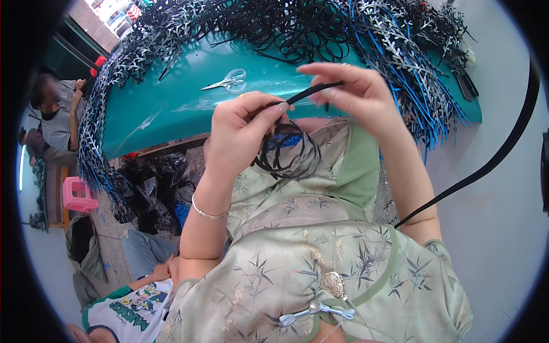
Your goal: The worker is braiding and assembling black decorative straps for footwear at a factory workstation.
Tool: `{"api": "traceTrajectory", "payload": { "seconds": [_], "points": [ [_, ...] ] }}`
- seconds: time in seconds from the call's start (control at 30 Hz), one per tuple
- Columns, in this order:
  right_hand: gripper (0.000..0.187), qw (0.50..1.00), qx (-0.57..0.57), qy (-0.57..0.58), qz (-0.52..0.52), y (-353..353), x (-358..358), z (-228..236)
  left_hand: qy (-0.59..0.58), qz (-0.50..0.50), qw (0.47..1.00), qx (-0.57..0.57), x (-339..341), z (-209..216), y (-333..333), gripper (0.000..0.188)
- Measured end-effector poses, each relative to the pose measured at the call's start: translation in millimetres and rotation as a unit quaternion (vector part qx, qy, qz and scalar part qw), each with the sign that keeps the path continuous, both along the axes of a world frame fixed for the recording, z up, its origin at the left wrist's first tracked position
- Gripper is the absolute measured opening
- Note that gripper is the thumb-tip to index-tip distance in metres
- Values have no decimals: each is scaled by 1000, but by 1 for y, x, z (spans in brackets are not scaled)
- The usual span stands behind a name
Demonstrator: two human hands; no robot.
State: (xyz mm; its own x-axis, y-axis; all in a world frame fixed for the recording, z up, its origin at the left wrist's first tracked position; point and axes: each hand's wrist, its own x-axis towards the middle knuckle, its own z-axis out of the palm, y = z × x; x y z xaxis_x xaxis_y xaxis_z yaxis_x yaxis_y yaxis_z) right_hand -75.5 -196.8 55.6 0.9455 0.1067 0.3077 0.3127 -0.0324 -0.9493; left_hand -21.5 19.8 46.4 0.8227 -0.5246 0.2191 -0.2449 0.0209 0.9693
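Pinched between the thumb and fingers of my left hand [243, 128] is a flat black cord [309, 92]. Its free end slants up to the right, toward my right hand [357, 94]. There the thumb and fingers are spread apart around the cord's end, slightly blurred, and do not appear closed on it. Beneath my left hand hangs a loose coil of thin black cord [289, 157], above my lap. Whether the coil joins the cord in my fingers is hidden by the hand.
Clear-handled scissors [231, 82] lie on the green table [189, 74]. Heaped along its far side are black cords [286, 28], with silvery leaf trim and blue strands [412, 63] at right. A pink stool [79, 194], black bags [151, 188] and two people are at left.
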Motion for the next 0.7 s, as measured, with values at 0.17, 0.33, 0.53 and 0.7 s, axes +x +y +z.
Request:
{"api": "traceTrajectory", "payload": {
  "seconds": [0.17,0.33,0.53,0.7],
  "points": [
    [22,996,12,-78,35,17,6,-15,100,-69,990,-74,-1,-9,-5,13],
    [11,997,16,-68,15,20,4,-13,209,-185,951,-136,7,-19,-5,17],
    [9,992,-48,-115,-32,30,3,-5,319,-303,876,-197,18,-37,-3,21],
    [10,986,-87,-137,-48,31,2,-6,286,-314,882,-202,24,-51,-5,21]
  ]
}}
